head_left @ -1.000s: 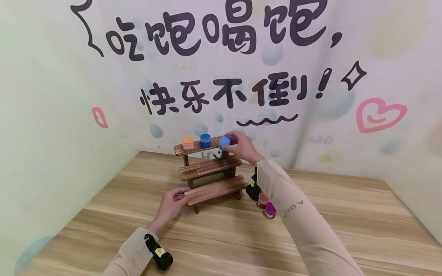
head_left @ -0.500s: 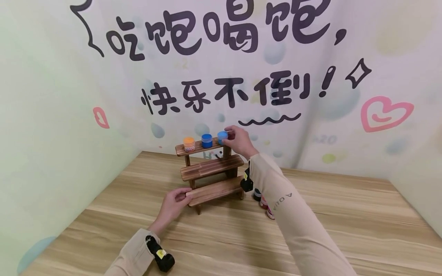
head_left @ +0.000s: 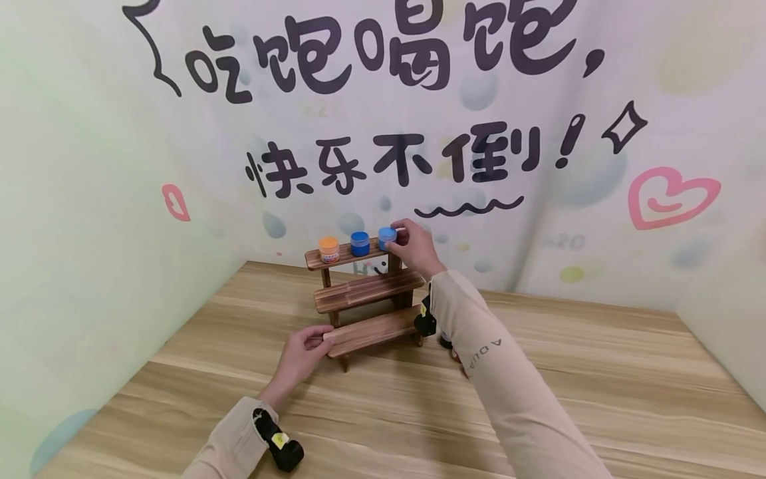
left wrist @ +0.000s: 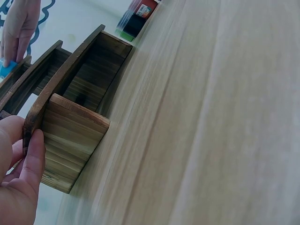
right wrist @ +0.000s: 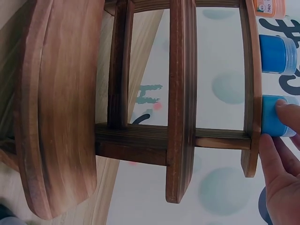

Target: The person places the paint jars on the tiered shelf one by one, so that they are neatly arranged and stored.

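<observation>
A three-tier brown wooden stand [head_left: 368, 293] is on the table. On its top step, my right hand [head_left: 417, 249] pinches a light blue paint jar [head_left: 387, 237] between thumb and fingers. The right wrist view has that jar's base [right wrist: 272, 115] right at the board's surface. Left of it sit a darker blue paint jar [head_left: 360, 244] and an orange paint jar [head_left: 329, 250]. My left hand [head_left: 301, 356] grips the left end of the lowest step, thumb and fingers on either side of the board in the left wrist view.
More paint jars, a reddish one [left wrist: 144, 9] and a dark one [left wrist: 133, 24] among them, stand right of the stand, mostly behind my right sleeve [head_left: 497, 372] in the head view. A printed cloth backdrop [head_left: 335, 133] hangs behind the table [head_left: 371, 419].
My right hand has shifted slightly left and back with the light blue jar, bringing it to the top step's right end. My right sleeve covers more of the loose jars. The left hand stays put.
</observation>
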Demonstrator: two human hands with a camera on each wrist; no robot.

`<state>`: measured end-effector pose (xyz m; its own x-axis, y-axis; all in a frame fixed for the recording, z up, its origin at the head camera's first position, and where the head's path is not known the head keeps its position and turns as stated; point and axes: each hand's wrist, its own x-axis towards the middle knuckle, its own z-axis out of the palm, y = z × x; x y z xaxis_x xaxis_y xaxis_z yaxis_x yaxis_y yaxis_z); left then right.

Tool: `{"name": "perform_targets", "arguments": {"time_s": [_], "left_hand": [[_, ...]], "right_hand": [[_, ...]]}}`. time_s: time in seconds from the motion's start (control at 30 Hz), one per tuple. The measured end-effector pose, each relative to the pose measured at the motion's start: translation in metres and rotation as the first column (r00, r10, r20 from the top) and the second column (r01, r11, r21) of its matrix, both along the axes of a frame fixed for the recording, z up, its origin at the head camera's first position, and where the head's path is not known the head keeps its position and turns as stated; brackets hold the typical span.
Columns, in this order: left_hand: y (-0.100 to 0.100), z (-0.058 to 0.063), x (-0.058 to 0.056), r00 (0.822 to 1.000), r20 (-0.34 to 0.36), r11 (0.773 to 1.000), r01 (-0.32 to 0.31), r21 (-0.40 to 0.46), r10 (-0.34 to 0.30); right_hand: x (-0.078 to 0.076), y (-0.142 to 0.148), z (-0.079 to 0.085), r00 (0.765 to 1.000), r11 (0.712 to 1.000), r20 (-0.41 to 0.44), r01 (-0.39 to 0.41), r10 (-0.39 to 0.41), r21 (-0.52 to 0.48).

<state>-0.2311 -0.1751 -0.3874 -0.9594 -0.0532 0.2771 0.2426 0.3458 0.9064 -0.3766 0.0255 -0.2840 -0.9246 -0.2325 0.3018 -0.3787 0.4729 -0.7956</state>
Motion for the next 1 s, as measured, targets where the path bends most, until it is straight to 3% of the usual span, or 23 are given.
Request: {"name": "perform_targets", "arguments": {"time_s": [0.33, 0.57, 0.83, 1.0], "left_hand": [[-0.004, -0.023, -0.013, 1.000, -0.007, 1.000, -0.008, 0.006, 0.008], [-0.001, -0.023, -0.014, 1.000, -0.020, 1.000, -0.011, 0.012, 0.012], [-0.004, -0.022, -0.012, 1.000, 0.019, 1.000, -0.016, 0.005, 0.016], [-0.006, -0.021, -0.013, 0.999, 0.034, 1.000, -0.017, 0.013, 0.017]], "right_hand": [[0.002, 0.003, -0.003, 1.000, 1.000, 0.005, -0.019, 0.019, -0.023], [0.005, 0.009, 0.003, 0.998, 0.998, 0.022, -0.065, 0.065, 0.000], [0.007, 0.021, 0.012, 0.998, 0.997, 0.006, -0.070, 0.070, 0.032], [0.018, 0.030, 0.021, 0.998, 0.997, -0.017, -0.059, 0.060, 0.045]]}}
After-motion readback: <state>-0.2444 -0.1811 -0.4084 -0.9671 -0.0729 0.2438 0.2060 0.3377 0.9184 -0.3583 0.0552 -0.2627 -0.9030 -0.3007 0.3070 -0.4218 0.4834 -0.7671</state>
